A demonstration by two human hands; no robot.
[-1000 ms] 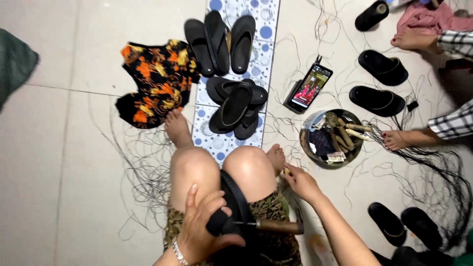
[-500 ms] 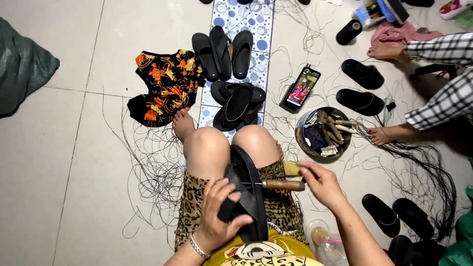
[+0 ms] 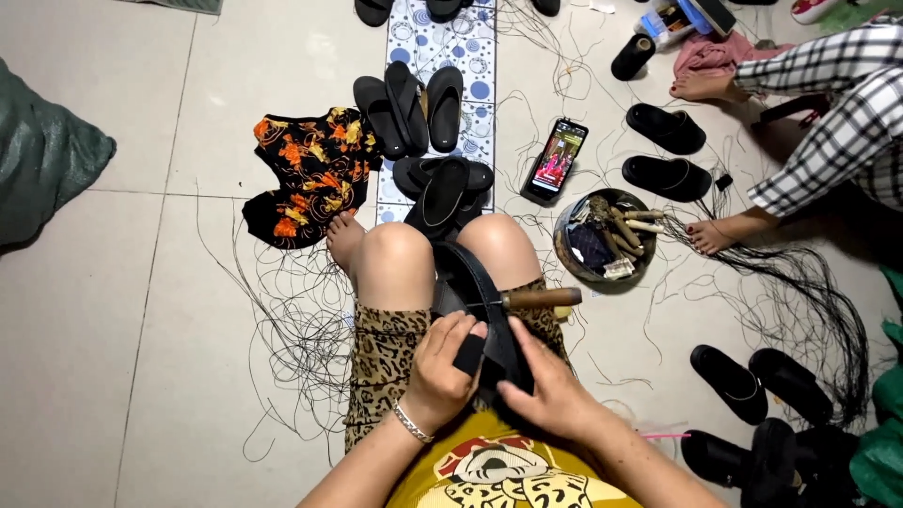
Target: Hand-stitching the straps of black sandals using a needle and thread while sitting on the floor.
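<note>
both hands gripping black sandal, wooden-handled awl

Pale tiled floor strewn with loose black thread; a blue-dotted patterned tile strip runs toward the top edge, and a green sack slumps at the left edge.

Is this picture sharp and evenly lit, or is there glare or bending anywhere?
Head view: soft, even light, faint shadows; mild sheen on the floor tiles; the phone screen glows; both hands look sharp; tile lines bow slightly toward the edges.
</note>
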